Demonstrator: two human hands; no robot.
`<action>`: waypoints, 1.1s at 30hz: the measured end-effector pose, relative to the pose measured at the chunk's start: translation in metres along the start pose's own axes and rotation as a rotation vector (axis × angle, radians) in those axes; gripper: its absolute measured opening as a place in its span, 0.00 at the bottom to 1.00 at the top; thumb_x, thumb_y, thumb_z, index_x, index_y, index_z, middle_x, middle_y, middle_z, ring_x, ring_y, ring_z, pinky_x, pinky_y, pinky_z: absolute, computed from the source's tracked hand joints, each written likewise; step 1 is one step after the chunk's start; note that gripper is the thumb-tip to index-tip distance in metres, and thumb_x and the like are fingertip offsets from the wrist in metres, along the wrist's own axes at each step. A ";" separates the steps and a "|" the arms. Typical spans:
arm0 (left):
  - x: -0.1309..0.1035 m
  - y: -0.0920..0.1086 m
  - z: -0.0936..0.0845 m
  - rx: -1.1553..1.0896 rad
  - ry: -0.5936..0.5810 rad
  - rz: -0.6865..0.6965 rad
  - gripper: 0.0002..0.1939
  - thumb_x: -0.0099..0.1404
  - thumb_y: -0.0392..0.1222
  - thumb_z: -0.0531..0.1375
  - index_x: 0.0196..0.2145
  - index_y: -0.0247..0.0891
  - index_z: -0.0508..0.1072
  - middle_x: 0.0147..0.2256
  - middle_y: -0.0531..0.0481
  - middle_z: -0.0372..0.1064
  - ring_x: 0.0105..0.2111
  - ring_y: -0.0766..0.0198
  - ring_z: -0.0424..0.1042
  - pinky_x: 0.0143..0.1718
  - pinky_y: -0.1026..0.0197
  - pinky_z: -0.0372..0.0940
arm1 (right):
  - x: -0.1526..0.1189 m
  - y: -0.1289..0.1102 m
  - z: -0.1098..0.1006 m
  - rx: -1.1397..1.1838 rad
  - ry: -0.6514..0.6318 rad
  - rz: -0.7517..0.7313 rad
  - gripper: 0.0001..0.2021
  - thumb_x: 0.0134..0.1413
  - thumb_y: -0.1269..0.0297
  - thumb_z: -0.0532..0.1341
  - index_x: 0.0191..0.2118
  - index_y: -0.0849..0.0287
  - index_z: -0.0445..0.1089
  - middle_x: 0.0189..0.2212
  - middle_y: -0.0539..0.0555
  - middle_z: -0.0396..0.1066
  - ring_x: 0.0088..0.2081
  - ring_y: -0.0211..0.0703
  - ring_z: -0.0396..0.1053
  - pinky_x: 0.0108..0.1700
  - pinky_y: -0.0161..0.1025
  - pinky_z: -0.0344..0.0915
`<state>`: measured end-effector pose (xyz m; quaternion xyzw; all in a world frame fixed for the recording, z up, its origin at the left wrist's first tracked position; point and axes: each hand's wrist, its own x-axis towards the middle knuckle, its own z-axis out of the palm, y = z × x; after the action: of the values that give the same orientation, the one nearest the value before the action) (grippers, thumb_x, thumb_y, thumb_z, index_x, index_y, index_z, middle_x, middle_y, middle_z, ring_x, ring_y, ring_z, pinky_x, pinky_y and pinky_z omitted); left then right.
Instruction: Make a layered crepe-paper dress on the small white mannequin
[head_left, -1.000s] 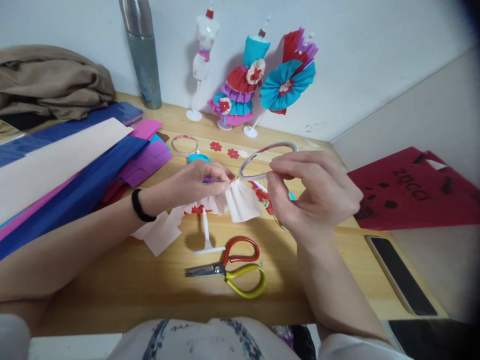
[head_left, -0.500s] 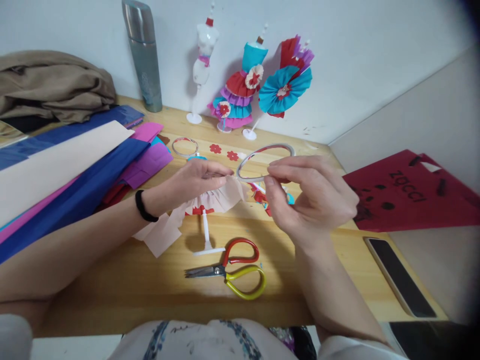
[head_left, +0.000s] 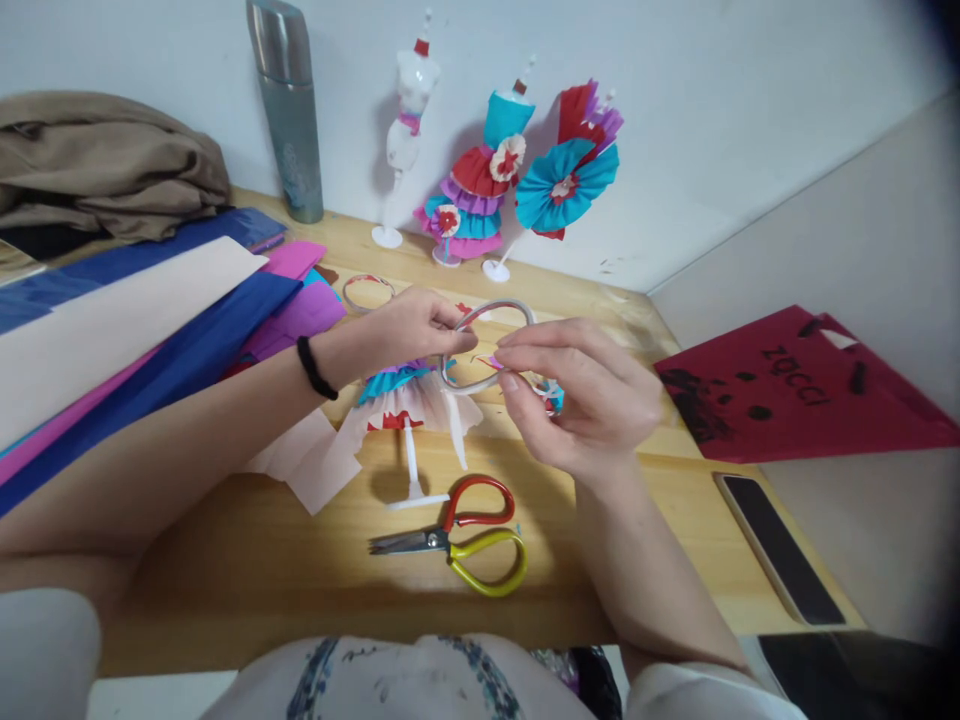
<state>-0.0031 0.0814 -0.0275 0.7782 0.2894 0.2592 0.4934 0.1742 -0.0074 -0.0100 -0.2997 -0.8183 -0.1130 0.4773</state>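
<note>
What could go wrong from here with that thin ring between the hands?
The right hand pinches the thin ring at its edge with fingertips, so it might slip. The pale paper ruffle spreads out below the left hand, so a dropped ring or a brushing finger could crease it. The scissors lie on the table nearer the person's body, so a lowered forearm might knock them.

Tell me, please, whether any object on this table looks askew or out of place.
One dress form, partly hidden by the left hand, looks askew. It seems to lie down, because its white base shows edge-on, while the three forms by the wall stand on their bases. I see no spill.
</note>
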 end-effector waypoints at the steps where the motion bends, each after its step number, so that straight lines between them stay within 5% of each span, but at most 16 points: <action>1: 0.003 0.001 -0.001 -0.015 -0.051 -0.028 0.11 0.65 0.38 0.60 0.26 0.33 0.76 0.20 0.55 0.66 0.22 0.69 0.61 0.25 0.64 0.56 | 0.000 -0.001 0.000 0.010 0.012 -0.001 0.11 0.54 0.76 0.63 0.39 0.53 0.74 0.33 0.52 0.77 0.32 0.42 0.76 0.33 0.41 0.73; 3: 0.009 0.002 -0.004 -0.064 -0.109 -0.087 0.12 0.66 0.38 0.59 0.25 0.33 0.74 0.20 0.55 0.65 0.22 0.70 0.59 0.26 0.63 0.55 | 0.001 -0.003 0.000 0.017 0.029 -0.004 0.10 0.53 0.77 0.63 0.39 0.55 0.74 0.33 0.53 0.77 0.33 0.42 0.77 0.35 0.40 0.75; 10: 0.017 0.002 -0.012 -0.111 -0.050 -0.155 0.12 0.67 0.39 0.59 0.26 0.35 0.71 0.17 0.58 0.57 0.20 0.73 0.52 0.23 0.64 0.48 | 0.002 -0.008 -0.008 -0.019 -0.145 -0.015 0.13 0.56 0.75 0.61 0.44 0.52 0.72 0.47 0.59 0.79 0.45 0.51 0.80 0.40 0.46 0.78; 16: 0.019 -0.008 -0.010 -0.129 -0.008 -0.154 0.11 0.67 0.40 0.60 0.26 0.37 0.72 0.16 0.59 0.56 0.19 0.74 0.53 0.23 0.64 0.49 | 0.005 -0.007 -0.013 -0.157 -0.303 0.008 0.10 0.59 0.76 0.58 0.38 0.52 0.69 0.54 0.56 0.77 0.45 0.48 0.80 0.27 0.37 0.72; 22: 0.023 -0.016 -0.021 -0.238 0.060 -0.129 0.18 0.63 0.51 0.68 0.24 0.38 0.71 0.16 0.59 0.60 0.19 0.75 0.54 0.23 0.64 0.49 | 0.006 -0.017 -0.036 -0.095 -0.368 0.059 0.07 0.60 0.75 0.60 0.39 0.54 0.67 0.36 0.52 0.78 0.33 0.39 0.76 0.27 0.34 0.67; 26: 0.024 -0.013 -0.017 -0.459 0.125 -0.250 0.12 0.68 0.35 0.64 0.26 0.32 0.72 0.17 0.58 0.62 0.18 0.78 0.56 0.21 0.69 0.49 | -0.016 -0.024 -0.050 0.136 -0.813 0.201 0.06 0.62 0.75 0.58 0.36 0.57 0.68 0.27 0.49 0.70 0.26 0.37 0.69 0.27 0.34 0.64; 29: 0.025 -0.010 -0.011 -0.532 0.163 -0.298 0.15 0.72 0.28 0.57 0.25 0.29 0.71 0.18 0.57 0.61 0.15 0.80 0.54 0.18 0.71 0.48 | -0.042 -0.035 -0.048 0.227 -1.197 0.379 0.06 0.58 0.74 0.62 0.40 0.57 0.72 0.36 0.53 0.74 0.34 0.41 0.72 0.33 0.37 0.66; 33: 0.027 -0.009 -0.007 -0.615 0.148 -0.307 0.17 0.72 0.27 0.56 0.24 0.29 0.69 0.18 0.56 0.60 0.14 0.80 0.55 0.17 0.74 0.48 | -0.074 -0.051 -0.040 0.231 -1.277 0.452 0.15 0.54 0.78 0.59 0.46 0.60 0.71 0.46 0.59 0.73 0.49 0.51 0.71 0.49 0.47 0.70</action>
<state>0.0088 0.1082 -0.0302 0.5197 0.3466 0.3126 0.7156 0.1995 -0.0954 -0.0470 -0.4181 -0.8635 0.2763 -0.0579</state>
